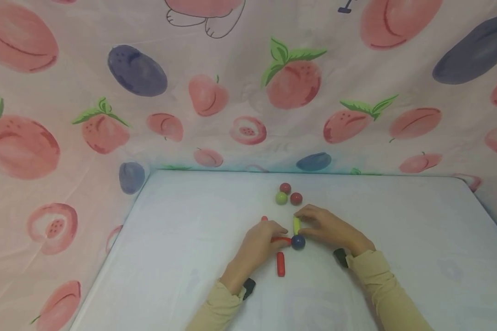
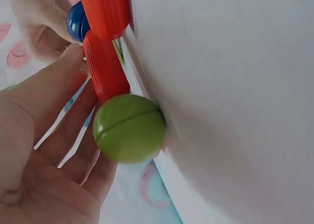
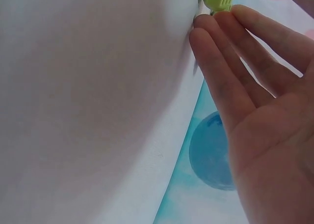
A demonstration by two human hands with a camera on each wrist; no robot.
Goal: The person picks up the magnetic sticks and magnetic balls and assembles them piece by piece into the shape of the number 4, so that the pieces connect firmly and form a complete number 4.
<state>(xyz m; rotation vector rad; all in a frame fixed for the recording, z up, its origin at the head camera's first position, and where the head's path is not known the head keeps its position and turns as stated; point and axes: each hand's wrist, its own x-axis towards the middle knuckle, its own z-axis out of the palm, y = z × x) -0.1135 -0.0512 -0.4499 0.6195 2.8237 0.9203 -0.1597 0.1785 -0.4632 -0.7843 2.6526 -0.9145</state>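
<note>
Head view: near middle of white table [image 1: 182, 239], find blue ball [image 1: 298, 242]. At its 9 o'clock, pinching red stick [image 1: 278, 238] with left hand [image 1: 257, 241], narrow grip, one end of it against the ball. At its 12, holding yellow-green stick [image 1: 297, 225] between thumb and fingers of right hand [image 1: 327, 225], also narrow. Between 7 and 8, second red stick [image 1: 280, 264], apart from the ball. At 10, third red piece [image 1: 264, 218], mostly hidden behind left hand; can't tell what joins it. Farther off, between 11 and 12: red ball [image 1: 285, 188], another red ball [image 1: 296, 198], green ball [image 1: 281, 198].

Handling, judged: light, stiff, hard, not very fragile. Balls smooth, likely to slip and roll; sticks ribbed, easier. Best gripped mid-length, ends kept free. No containers in view.

Left wrist view: nearer green ball [image 2: 129, 128] at 6 o'clock of a red stick, seemingly the pinched one, touching its end. Blue ball at 11 of that. Thumb close against the stick; can't tell how firmly.

Right wrist view: only the end of yellow-green stick, toward 1 o'clock, right by near-straight fingertips. Can't see thumb contact here.
</note>
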